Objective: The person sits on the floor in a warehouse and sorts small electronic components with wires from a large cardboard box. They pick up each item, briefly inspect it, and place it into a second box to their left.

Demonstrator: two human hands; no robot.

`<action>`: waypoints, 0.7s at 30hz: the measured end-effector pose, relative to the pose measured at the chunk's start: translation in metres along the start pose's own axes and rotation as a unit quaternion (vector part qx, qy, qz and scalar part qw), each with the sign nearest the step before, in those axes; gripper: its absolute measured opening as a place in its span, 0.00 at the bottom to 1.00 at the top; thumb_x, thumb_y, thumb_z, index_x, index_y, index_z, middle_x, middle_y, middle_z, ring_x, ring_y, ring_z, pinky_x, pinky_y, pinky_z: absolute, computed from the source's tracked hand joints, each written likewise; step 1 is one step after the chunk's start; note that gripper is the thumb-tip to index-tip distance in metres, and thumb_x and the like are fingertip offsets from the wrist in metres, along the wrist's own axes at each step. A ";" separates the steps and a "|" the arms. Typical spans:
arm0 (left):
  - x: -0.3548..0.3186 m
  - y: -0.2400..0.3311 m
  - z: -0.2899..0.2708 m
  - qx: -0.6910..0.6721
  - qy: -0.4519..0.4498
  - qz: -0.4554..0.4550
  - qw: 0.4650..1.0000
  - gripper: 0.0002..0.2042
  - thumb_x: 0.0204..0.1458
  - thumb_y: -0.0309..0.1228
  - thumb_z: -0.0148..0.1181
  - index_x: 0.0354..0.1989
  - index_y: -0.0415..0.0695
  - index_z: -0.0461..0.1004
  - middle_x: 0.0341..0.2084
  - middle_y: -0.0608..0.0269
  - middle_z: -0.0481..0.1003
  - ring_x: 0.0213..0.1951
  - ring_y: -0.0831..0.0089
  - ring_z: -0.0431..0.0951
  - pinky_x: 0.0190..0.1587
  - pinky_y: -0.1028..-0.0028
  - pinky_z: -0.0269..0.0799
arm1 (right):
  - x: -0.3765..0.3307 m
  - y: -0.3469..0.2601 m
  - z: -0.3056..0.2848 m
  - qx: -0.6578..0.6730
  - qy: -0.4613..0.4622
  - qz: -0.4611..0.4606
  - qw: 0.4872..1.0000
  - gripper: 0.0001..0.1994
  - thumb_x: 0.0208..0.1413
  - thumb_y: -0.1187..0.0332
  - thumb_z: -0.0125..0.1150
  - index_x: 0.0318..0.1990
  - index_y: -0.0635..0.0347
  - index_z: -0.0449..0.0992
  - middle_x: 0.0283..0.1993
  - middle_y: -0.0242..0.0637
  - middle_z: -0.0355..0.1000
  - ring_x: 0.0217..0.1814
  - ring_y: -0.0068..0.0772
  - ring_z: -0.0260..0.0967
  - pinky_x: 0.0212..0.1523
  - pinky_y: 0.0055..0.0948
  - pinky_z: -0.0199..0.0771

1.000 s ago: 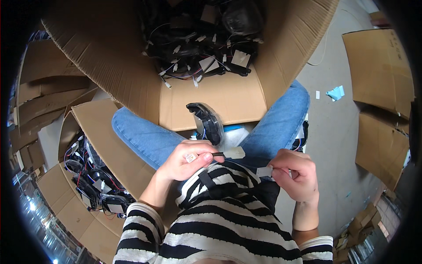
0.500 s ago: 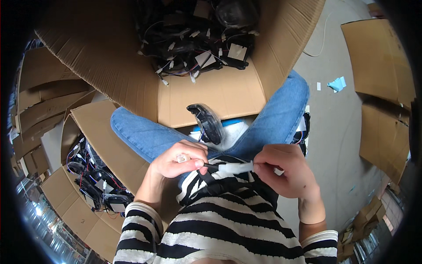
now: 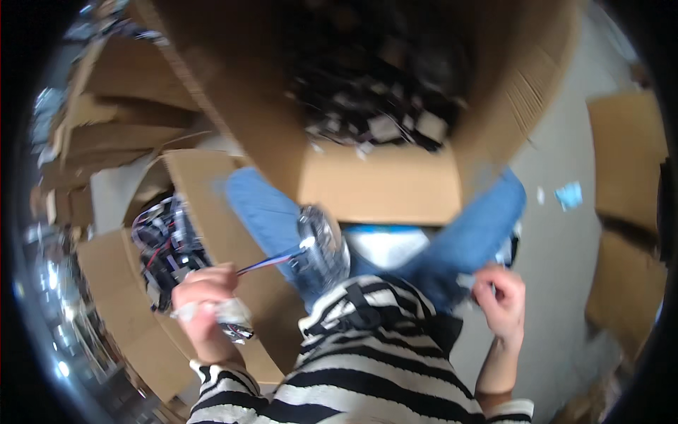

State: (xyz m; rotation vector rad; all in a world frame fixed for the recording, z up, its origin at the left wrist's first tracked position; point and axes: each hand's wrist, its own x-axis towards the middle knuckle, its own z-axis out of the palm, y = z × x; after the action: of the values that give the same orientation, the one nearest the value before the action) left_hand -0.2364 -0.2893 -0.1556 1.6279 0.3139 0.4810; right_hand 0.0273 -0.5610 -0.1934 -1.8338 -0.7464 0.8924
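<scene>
A black lamp unit with a clear cover [image 3: 323,244] is over my left thigh, blurred by motion. Thin blue and reddish wires [image 3: 272,261] stretch from it to my left hand [image 3: 205,300], whose fingers are closed round their end. Something whitish and see-through with a dark tip [image 3: 234,319] pokes out beside that hand; its kind is too smeared to tell. Out by my right knee, my right hand [image 3: 501,297] is closed in a pinch. A small pale piece [image 3: 466,282] shows at its fingertips, blurred.
In front of me a large cardboard box [image 3: 381,187] lies open, with many dark units inside. At my left, another open box [image 3: 219,212] stands by a heap of wired units [image 3: 168,247]. Flattened cardboard [image 3: 628,155] and a light-blue scrap [image 3: 568,196] lie on the floor at right.
My hands have moved apart: the left outward to the left, pulling the wires taut, the right outward to the right. The lamp has shifted towards my left thigh. The view has swung.
</scene>
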 end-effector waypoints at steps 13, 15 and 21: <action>-0.132 0.073 -0.104 0.712 0.215 -0.282 0.606 0.13 0.38 0.35 0.56 0.29 0.39 0.72 0.23 0.53 0.71 0.30 0.59 0.72 0.34 0.66 0.67 | 0.011 -0.006 0.072 -0.070 -0.223 0.044 0.971 0.05 0.51 0.72 0.48 0.27 0.65 0.66 0.20 0.32 0.59 0.24 0.20 0.53 0.26 0.21 0.57; -0.121 0.043 -0.103 0.676 0.183 -0.231 0.676 0.17 0.35 0.39 0.58 0.33 0.40 0.71 0.30 0.53 0.71 0.36 0.59 0.71 0.38 0.65 0.67 | 0.015 -0.002 0.070 -0.097 -0.212 0.034 0.972 0.05 0.51 0.73 0.48 0.28 0.65 0.66 0.20 0.33 0.60 0.25 0.21 0.54 0.28 0.21 0.59; -0.064 -0.010 -0.074 0.585 0.112 -0.109 0.796 0.19 0.42 0.40 0.55 0.40 0.40 0.68 0.40 0.54 0.68 0.42 0.60 0.69 0.44 0.65 0.63 | 0.025 0.001 0.089 -0.115 -0.203 0.016 0.972 0.05 0.51 0.72 0.48 0.28 0.65 0.67 0.20 0.34 0.60 0.25 0.20 0.54 0.28 0.21 0.59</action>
State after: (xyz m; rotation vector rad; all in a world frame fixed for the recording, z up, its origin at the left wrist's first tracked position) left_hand -0.3267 -0.2541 -0.1683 2.6862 1.1315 0.2859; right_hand -0.0319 -0.4993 -0.2279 -1.8877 -1.1151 1.2680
